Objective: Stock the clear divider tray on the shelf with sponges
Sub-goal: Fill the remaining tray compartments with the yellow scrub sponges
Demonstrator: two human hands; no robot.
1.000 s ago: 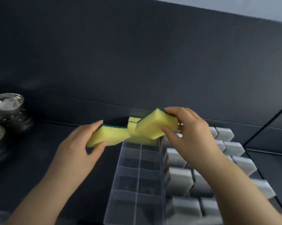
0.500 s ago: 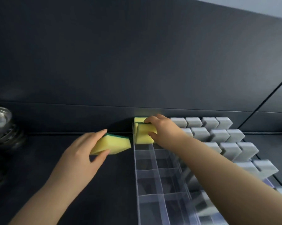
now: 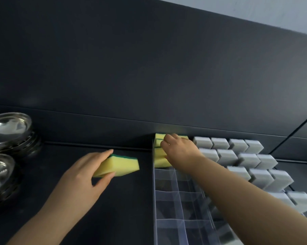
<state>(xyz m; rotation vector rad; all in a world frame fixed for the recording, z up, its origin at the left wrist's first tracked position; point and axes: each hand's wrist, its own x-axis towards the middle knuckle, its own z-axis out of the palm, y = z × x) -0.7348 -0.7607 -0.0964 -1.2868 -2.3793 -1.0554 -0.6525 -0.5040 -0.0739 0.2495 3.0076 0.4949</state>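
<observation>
sponge (image 3: 119,165) in left hand (image 3: 78,179)

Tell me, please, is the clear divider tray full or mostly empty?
Mostly empty: yellow sponges fill only the far end of the clear divider tray; the nearer compartments hold nothing.

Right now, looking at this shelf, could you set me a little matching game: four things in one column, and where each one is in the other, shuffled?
Things
1. held sponge
2. steel bowls
3. grey blocks
4. right hand

Places
A. stacked at the far left of the shelf
B. in rows right of the clear divider tray
C. gripped by the left hand, left of the tray
D. on the yellow sponges at the tray's far end

Pairs: 1-C, 2-A, 3-B, 4-D.
</observation>
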